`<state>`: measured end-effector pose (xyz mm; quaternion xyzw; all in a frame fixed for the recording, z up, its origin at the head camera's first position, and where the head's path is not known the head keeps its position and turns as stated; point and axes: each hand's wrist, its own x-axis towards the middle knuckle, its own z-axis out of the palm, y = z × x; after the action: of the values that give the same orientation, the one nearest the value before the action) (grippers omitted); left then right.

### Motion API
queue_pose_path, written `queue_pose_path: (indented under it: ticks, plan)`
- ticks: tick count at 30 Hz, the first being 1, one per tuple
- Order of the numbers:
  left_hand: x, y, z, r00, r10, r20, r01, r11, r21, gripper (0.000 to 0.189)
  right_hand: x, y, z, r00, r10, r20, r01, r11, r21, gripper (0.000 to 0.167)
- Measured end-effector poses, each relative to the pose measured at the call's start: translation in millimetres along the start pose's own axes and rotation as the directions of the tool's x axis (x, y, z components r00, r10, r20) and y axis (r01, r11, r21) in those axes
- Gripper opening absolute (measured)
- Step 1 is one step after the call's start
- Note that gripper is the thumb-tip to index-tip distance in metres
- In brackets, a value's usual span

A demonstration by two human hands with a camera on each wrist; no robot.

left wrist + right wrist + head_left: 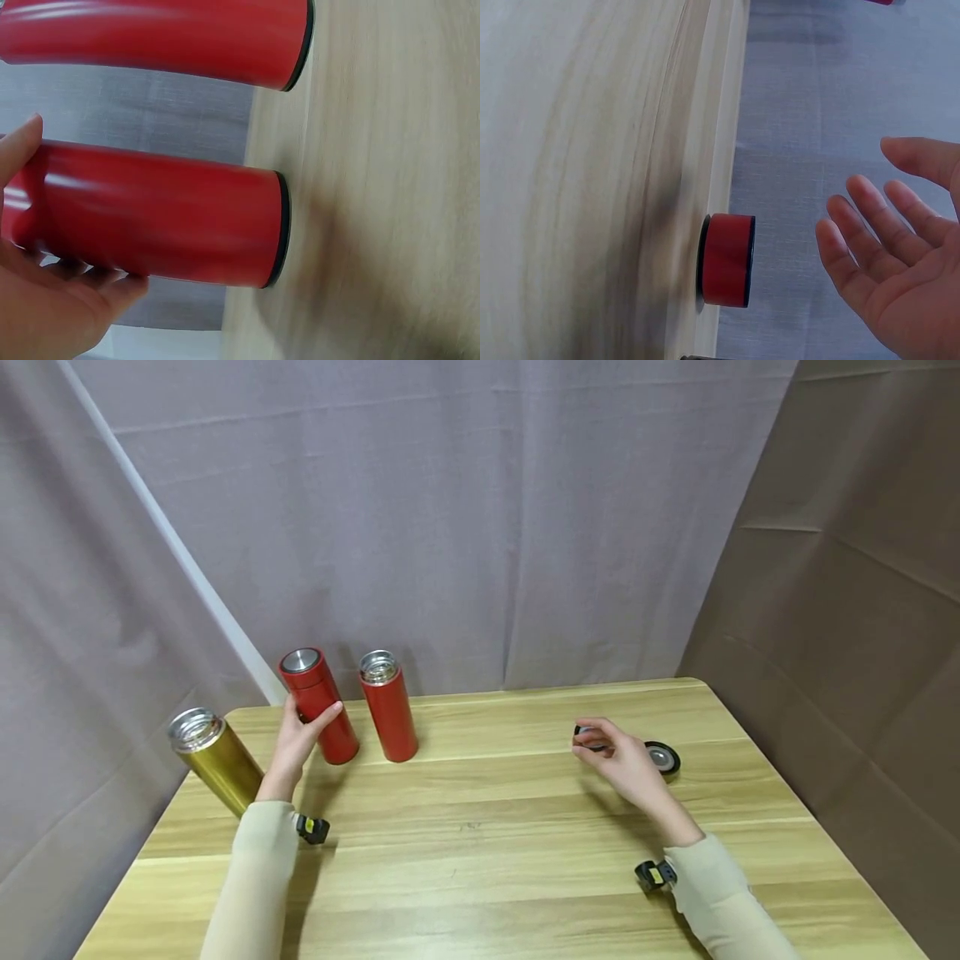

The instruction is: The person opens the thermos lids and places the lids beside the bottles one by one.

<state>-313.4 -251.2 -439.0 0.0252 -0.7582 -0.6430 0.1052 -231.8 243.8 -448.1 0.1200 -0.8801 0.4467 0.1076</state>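
In the head view my left hand (pixel 287 750) grips the upper part of a red thermos bottle (pixel 339 735) with a steel-topped lid, at the far left of the table. The left wrist view shows the thumb on one side of this bottle (pixel 172 214) and the fingers on the other. To its right stands a second red thermos bottle (pixel 392 718), its metal mouth uncovered. My right hand (pixel 626 768) is above the table at the right with nothing in it, thumb and fingers apart. Beyond it a red lid (pixel 729 260) with black edges lies on the table, partly hidden in the head view.
A gold thermos bottle (pixel 225 768) without a lid stands left of my left forearm. Another black-rimmed lid (pixel 663 759) lies just right of my right hand. Grey curtains (pixel 450 527) hang behind the wooden table (pixel 480 860), and a brown one (pixel 862 635) at the right.
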Motion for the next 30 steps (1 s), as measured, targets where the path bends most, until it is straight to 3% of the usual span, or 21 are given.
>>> queue_pose_path:
  ticks: [5,11,15,18,22,26,30]
  plan:
    - [-5.6,5.5,2.2,1.0,-0.011,-0.009,0.011,1.0,-0.018,0.072,-1.0,0.8,1.7,1.0,-0.001,0.014,0.001,1.0,0.023,0.04]
    - [-17.8,2.5,2.7,0.999,0.028,-0.031,-0.027,0.999,0.025,0.075,-3.1,1.1,2.7,1.0,0.006,0.026,-0.007,1.0,0.028,0.039]
    - [-32.2,12.9,4.3,0.998,0.059,-0.018,-0.057,0.996,0.068,0.072,-3.9,-0.1,2.8,1.0,0.004,0.022,-0.005,1.0,0.024,0.038]
    - [-40.5,19.8,5.3,0.993,0.122,0.01,-0.122,0.989,0.084,0.072,-4.4,-0.7,3.1,1.0,0.004,0.018,-0.005,1.0,0.019,0.037]
    - [-41.4,11.7,3.9,0.98,0.194,0.046,-0.197,0.977,0.081,0.076,-5.4,0.6,3.2,1.0,0.005,0.019,-0.005,1.0,0.006,0.037]
    - [-41.7,0.7,1.0,0.975,0.209,0.076,-0.218,0.966,0.142,0.075,-6.2,1.1,1.5,0.999,-0.032,-0.004,0.032,0.999,-0.027,0.035]
    - [-49.8,3.2,1.0,0.97,0.22,0.098,-0.236,0.951,0.202,0.07,-6.6,0.6,0.0,0.998,-0.056,-0.015,0.055,0.998,-0.044,0.035]
